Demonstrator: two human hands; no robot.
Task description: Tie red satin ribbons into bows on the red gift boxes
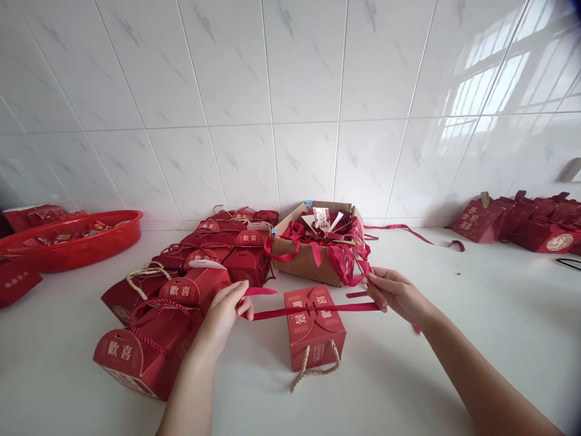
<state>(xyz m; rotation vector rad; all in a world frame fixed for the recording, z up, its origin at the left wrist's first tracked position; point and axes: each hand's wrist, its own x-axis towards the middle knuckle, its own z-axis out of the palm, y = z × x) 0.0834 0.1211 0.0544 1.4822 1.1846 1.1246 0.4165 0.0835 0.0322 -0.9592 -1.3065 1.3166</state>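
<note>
A red gift box [313,339] with gold lettering and a cream rope handle [318,372] stands on the white table in front of me. Across its closed top runs a dark red ribbon [267,313], stretched sideways and passing through the middle of the lid. On the left, my left hand [227,306] pinches one end of the ribbon, with a short tail sticking out past the fingers. My right hand [393,289] grips the other end, to the right of the box. Both hands are raised a little above the table.
Several red boxes with rope handles [195,290] are packed together at left. Behind the gift box, a cardboard box [299,266] overflows with red ribbons. A red plastic basin [91,248] with small items stands far left; more red boxes [481,221] line the far right. Ribbon scraps [403,229] lie by the wall.
</note>
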